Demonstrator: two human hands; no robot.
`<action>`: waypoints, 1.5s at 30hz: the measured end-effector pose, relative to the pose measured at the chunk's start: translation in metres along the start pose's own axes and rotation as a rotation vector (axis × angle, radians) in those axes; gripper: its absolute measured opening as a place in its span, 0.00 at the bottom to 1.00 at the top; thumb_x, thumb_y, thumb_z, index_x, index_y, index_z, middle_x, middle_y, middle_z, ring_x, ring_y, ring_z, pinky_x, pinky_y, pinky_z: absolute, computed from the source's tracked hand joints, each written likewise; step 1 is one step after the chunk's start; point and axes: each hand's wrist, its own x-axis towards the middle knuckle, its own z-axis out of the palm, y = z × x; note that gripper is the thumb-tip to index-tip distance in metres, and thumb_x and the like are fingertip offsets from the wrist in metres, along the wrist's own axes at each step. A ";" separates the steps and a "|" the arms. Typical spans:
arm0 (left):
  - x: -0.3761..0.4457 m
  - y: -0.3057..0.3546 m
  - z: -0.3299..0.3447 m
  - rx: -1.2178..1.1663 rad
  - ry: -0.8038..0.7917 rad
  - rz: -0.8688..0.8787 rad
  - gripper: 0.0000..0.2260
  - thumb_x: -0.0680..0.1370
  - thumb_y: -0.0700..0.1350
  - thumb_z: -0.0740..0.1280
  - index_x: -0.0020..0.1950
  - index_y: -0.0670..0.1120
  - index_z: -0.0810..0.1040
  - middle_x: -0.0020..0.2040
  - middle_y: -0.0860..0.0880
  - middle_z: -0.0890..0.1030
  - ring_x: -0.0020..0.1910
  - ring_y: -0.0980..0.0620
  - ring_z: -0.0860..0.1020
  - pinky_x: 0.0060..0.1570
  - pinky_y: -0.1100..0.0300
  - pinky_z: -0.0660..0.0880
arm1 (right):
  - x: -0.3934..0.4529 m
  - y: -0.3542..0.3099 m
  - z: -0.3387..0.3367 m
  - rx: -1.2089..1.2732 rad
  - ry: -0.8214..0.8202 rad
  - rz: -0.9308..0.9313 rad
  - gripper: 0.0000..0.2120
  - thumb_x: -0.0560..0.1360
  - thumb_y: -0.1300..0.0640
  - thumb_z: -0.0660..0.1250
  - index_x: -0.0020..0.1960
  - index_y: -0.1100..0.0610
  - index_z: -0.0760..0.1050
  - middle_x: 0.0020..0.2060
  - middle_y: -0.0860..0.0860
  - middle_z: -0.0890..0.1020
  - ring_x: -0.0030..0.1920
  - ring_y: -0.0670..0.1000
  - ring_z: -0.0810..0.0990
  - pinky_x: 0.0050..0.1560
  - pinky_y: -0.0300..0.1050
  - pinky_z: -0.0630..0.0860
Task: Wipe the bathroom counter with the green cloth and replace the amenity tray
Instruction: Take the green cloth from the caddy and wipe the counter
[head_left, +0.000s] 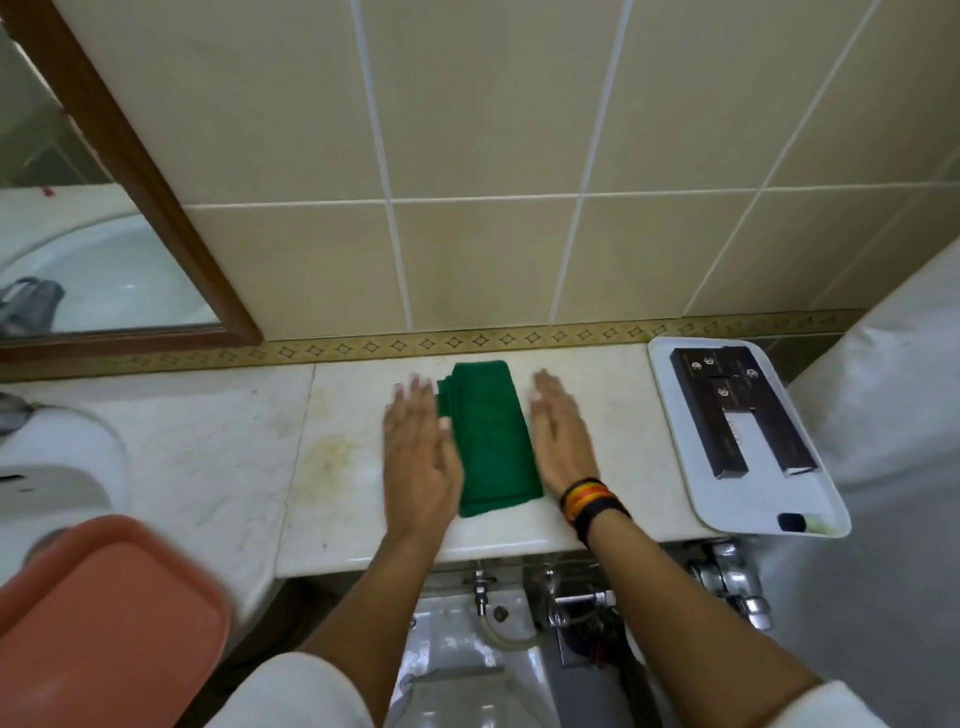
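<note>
A folded green cloth (491, 441) lies flat on the pale marble counter (363, 457), near the tiled back wall. My left hand (421, 457) rests flat along the cloth's left edge, fingers straight and touching it. Along the cloth's right edge lies my right hand (561, 436), also flat and open, with striped bands on the wrist. Neither hand grips anything. The white amenity tray (810, 509) sits at the counter's right end, holding dark boxes (732, 405) and a small tube (805, 522).
A white sink (57, 467) is set into the counter at the left, with a salmon plastic lid (104, 623) in front of it. A wood-framed mirror (130, 171) hangs at the upper left. Chrome valves (732, 582) and a toilet tank lie below the counter edge. Yellowish stains (327, 457) mark the marble.
</note>
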 end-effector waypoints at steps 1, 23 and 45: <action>0.010 0.015 0.007 0.033 -0.031 0.070 0.25 0.88 0.48 0.49 0.85 0.47 0.53 0.85 0.51 0.53 0.84 0.52 0.48 0.83 0.51 0.46 | 0.000 0.016 -0.009 -0.113 0.040 -0.003 0.25 0.86 0.49 0.48 0.82 0.56 0.57 0.82 0.52 0.58 0.82 0.49 0.53 0.82 0.49 0.46; -0.036 -0.057 -0.030 0.529 -0.003 -0.388 0.30 0.85 0.53 0.40 0.83 0.38 0.55 0.83 0.39 0.58 0.83 0.41 0.57 0.80 0.43 0.56 | 0.015 0.058 0.007 -0.637 0.067 -0.090 0.26 0.85 0.54 0.48 0.80 0.63 0.59 0.80 0.60 0.61 0.81 0.59 0.57 0.81 0.60 0.52; -0.046 0.028 0.018 0.366 -0.135 -0.439 0.30 0.84 0.53 0.49 0.83 0.38 0.53 0.84 0.40 0.56 0.83 0.42 0.54 0.81 0.43 0.50 | 0.013 0.060 0.005 -0.528 0.056 -0.114 0.26 0.85 0.52 0.48 0.80 0.61 0.60 0.81 0.58 0.61 0.81 0.57 0.56 0.81 0.57 0.49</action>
